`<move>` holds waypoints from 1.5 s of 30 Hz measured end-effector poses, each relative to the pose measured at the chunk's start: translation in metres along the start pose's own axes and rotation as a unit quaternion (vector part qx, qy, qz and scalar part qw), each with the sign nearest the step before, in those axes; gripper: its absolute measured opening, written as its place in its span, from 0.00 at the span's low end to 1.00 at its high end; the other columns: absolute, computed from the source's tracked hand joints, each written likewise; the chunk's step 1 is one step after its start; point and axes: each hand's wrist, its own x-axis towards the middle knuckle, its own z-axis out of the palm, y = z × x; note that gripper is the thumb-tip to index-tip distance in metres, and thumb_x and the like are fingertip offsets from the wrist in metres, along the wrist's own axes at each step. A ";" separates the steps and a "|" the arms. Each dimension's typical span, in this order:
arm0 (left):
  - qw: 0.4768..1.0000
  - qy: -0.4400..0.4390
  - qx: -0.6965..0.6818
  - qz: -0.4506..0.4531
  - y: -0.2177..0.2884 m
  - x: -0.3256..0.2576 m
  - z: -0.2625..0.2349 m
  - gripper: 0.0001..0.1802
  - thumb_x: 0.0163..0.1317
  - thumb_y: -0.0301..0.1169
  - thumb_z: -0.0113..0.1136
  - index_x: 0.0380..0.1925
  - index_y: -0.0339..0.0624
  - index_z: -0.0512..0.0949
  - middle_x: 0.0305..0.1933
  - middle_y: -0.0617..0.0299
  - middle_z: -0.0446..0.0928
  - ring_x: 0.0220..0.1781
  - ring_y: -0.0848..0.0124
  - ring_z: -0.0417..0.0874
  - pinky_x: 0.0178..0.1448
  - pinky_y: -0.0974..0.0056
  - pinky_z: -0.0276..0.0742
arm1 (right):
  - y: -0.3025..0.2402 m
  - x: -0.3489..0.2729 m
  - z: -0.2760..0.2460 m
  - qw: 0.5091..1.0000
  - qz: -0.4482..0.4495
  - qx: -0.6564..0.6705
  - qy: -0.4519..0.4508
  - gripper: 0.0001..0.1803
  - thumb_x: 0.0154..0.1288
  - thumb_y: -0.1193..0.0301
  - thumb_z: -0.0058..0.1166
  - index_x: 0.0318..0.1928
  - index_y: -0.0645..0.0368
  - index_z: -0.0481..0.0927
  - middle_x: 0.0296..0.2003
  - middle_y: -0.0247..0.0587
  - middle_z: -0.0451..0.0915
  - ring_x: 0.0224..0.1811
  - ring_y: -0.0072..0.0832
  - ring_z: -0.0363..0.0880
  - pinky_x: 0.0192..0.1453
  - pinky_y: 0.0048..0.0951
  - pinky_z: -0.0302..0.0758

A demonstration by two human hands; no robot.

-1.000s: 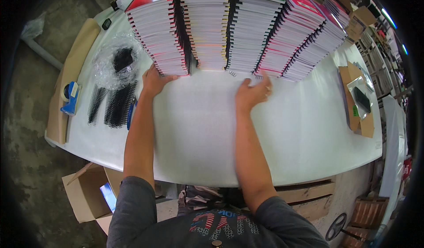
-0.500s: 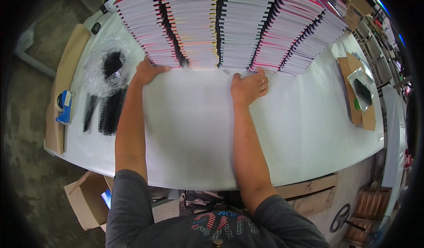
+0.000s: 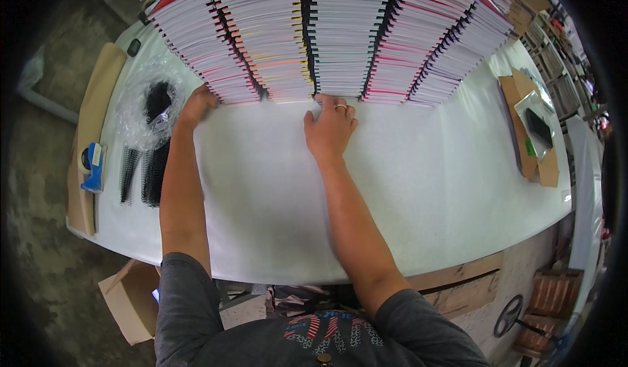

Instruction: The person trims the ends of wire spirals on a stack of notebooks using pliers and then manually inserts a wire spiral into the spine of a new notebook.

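Observation:
Tall stacks of spiral-bound books (image 3: pixel 350 40) stand side by side along the far part of the white table (image 3: pixel 261 190), with coloured covers and black coils. My left hand (image 3: pixel 196 107) is at the bottom near corner of the leftmost stack (image 3: pixel 199 50), fingers bent against it, holding nothing I can see. In front of the middle stack's base, my right hand (image 3: pixel 331 130) rests on the table. Its thumb is apart from its fingers, whose tips reach the lowest books, and a ring is on one finger. The small loose coil seen earlier is hidden now.
To the left lie black binding coils (image 3: pixel 154 171), crumpled clear plastic (image 3: pixel 140 105), a blue tape dispenser (image 3: pixel 93 167) and brown paper (image 3: pixel 101 92). At the right is torn cardboard (image 3: pixel 513 118) with a black item in clear wrap. An open carton (image 3: pixel 134 301) stands below the table's left edge.
My right hand has slid left along the bases, from the fourth stack to the middle one. My left hand has shifted slightly left, and the view has moved a little.

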 end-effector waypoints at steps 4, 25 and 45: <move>0.996 0.026 -0.033 0.081 -0.012 -0.002 -0.019 0.13 0.46 0.29 0.47 0.31 0.35 0.75 0.30 0.68 0.69 0.33 0.75 0.65 0.41 0.72 0.62 | -0.007 -0.004 0.005 0.999 -0.051 -0.001 -0.018 0.20 0.55 0.70 0.58 0.50 0.51 0.76 0.48 0.42 0.75 0.53 0.41 0.69 0.54 0.41 0.63; 0.959 0.141 -0.184 0.161 -0.020 -0.003 0.039 0.30 0.61 0.34 0.39 0.63 0.32 0.61 0.60 0.50 0.70 0.59 0.64 0.71 0.64 0.62 0.62 | -0.001 0.000 0.006 0.982 -0.154 0.100 -0.044 0.16 0.56 0.80 0.53 0.46 0.58 0.79 0.38 0.47 0.77 0.44 0.43 0.73 0.48 0.42 0.70; 0.910 0.284 0.130 0.273 0.033 -0.105 0.222 0.12 0.65 0.31 0.48 0.41 0.39 0.78 0.39 0.53 0.78 0.38 0.57 0.79 0.43 0.56 0.75 | 0.013 -0.050 -0.021 0.952 -0.128 0.274 -0.049 0.21 0.57 0.85 0.52 0.51 0.55 0.76 0.41 0.47 0.77 0.41 0.36 0.78 0.45 0.32 0.75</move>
